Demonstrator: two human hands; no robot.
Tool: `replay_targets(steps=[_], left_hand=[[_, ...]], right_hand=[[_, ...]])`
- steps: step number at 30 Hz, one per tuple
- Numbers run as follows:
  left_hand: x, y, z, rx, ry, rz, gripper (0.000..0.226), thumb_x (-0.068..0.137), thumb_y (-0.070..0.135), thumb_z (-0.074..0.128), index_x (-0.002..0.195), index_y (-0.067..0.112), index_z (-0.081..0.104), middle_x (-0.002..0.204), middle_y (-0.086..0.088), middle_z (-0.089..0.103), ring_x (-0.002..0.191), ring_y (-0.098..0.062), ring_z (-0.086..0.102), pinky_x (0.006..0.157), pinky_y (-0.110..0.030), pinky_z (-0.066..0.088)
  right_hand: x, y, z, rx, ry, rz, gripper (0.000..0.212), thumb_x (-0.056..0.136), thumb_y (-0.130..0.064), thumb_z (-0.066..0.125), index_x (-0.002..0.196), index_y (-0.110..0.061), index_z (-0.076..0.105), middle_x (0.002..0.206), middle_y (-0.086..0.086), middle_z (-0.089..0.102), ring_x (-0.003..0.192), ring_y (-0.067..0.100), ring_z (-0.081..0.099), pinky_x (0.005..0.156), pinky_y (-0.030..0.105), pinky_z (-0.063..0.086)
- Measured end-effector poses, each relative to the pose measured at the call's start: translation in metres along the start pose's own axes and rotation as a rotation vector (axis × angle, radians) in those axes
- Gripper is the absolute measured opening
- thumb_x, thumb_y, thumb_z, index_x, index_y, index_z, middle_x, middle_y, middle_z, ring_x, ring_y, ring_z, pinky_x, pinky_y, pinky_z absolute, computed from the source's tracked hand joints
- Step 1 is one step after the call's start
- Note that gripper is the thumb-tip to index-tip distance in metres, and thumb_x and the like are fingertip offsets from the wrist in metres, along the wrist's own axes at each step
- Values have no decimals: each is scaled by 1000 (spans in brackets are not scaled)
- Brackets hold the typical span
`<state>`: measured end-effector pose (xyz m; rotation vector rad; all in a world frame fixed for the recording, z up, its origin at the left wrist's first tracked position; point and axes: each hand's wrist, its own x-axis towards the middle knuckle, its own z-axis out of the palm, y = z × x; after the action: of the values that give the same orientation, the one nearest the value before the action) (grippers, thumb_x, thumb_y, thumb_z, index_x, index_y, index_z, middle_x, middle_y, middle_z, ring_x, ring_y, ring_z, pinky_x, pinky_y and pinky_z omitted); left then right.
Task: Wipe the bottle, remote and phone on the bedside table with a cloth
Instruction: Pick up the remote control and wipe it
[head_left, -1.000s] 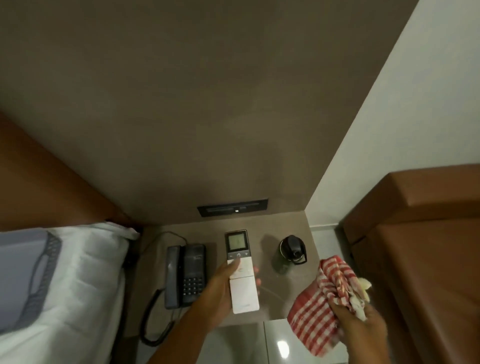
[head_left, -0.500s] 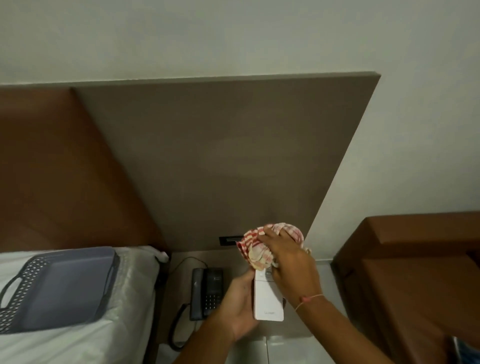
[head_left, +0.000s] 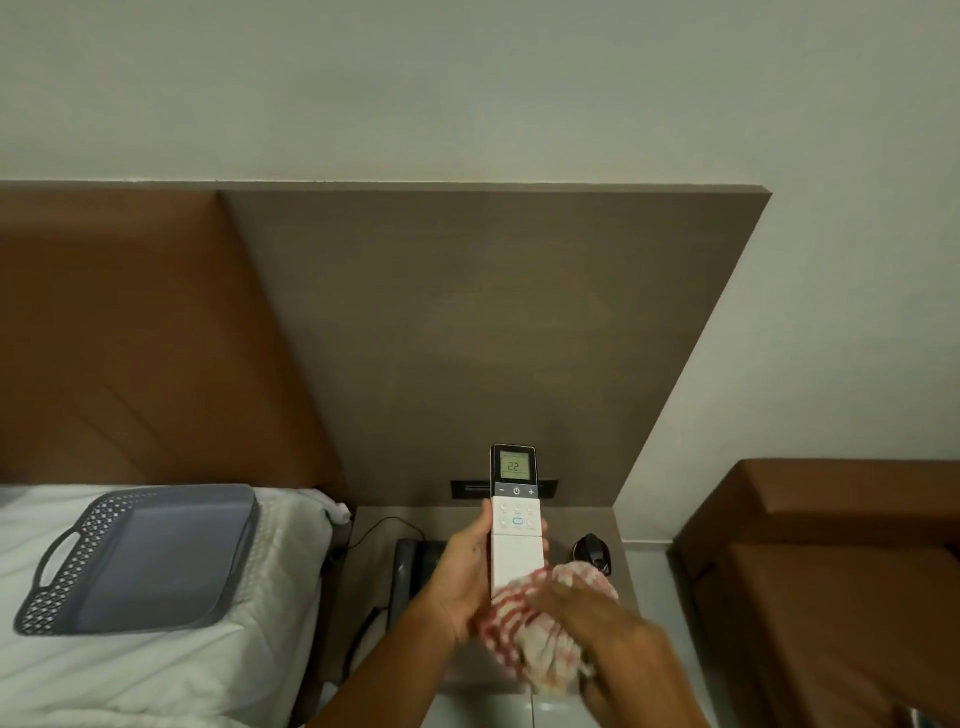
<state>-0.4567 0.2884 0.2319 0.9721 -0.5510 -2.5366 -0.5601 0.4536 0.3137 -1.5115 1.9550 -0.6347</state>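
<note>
Grey-brown bedside table against matching wall panel; bed beside.

phone: mostly hidden behind left hand
remote: lower end under cloth
right hand: motion-blurred
bottle: partly covered

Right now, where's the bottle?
Head view: bottle stands on the bedside table, right of the remote, just behind the cloth.

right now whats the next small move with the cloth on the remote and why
Probably slide the cloth up the remote toward the display. The right hand bunches it over the bottom end only, while the left hand holds the remote upright, buttons and screen uncovered.
</note>
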Motion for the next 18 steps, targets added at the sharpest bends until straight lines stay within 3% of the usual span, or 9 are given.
replay_targets(steps=[2, 3, 6, 10, 13, 16, 18], left_hand=[[-4, -3, -1, -1, -33, -14, 61, 93, 54, 52, 129, 6, 66, 125, -21, 68, 112, -36, 67, 105, -48, 48], [-7, -4, 2, 0, -54, -20, 58, 95, 54, 52, 127, 8, 68, 125, -21, 68, 113, -36, 66, 105, -48, 49], [-13, -9, 14, 3, -103, -24, 51, 90, 51, 62, 119, 10, 73, 108, -16, 74, 91, -30, 71, 84, -41, 57], [-17, -9, 23, -8, -125, -4, 40, 92, 37, 61, 117, 9, 74, 109, -18, 75, 92, -33, 73, 80, -42, 60], [-17, -1, 17, -81, -109, -10, 44, 89, 34, 56, 112, 2, 75, 113, -22, 74, 98, -36, 73, 84, -44, 61], [-14, 5, 8, -72, -51, -47, 56, 93, 47, 55, 113, -2, 74, 112, -24, 74, 98, -38, 73, 87, -48, 60], [-8, 7, 5, -37, 11, -17, 61, 96, 51, 50, 118, -2, 70, 110, -24, 74, 95, -37, 73, 88, -48, 59]], right_hand=[[22, -4, -27, -95, 237, -96, 62, 75, -12, 72, 131, -29, 52, 127, -1, 62, 113, 16, 60, 97, 19, 43], [24, 4, -35, -153, 370, -128, 62, 70, -10, 77, 126, -28, 58, 123, -1, 65, 108, 17, 63, 94, 24, 46], [63, -18, -60, -162, 440, -119, 55, 76, -19, 75, 127, -28, 57, 134, -5, 57, 121, 16, 54, 99, 35, 47], [83, -33, -35, -342, 373, -152, 52, 81, -19, 69, 130, -27, 55, 137, -3, 54, 124, 18, 52, 101, 31, 37], [61, -34, -8, -351, 277, -193, 63, 63, -6, 77, 123, -18, 62, 128, 5, 62, 117, 24, 58, 95, 32, 32], [39, -20, 15, -371, 193, -148, 74, 50, -22, 88, 118, -10, 64, 123, 9, 65, 110, 20, 64, 96, 26, 40], [33, -23, 20, -441, 64, -99, 80, 58, -26, 83, 131, -12, 53, 141, 3, 48, 125, 19, 53, 107, 25, 32]])
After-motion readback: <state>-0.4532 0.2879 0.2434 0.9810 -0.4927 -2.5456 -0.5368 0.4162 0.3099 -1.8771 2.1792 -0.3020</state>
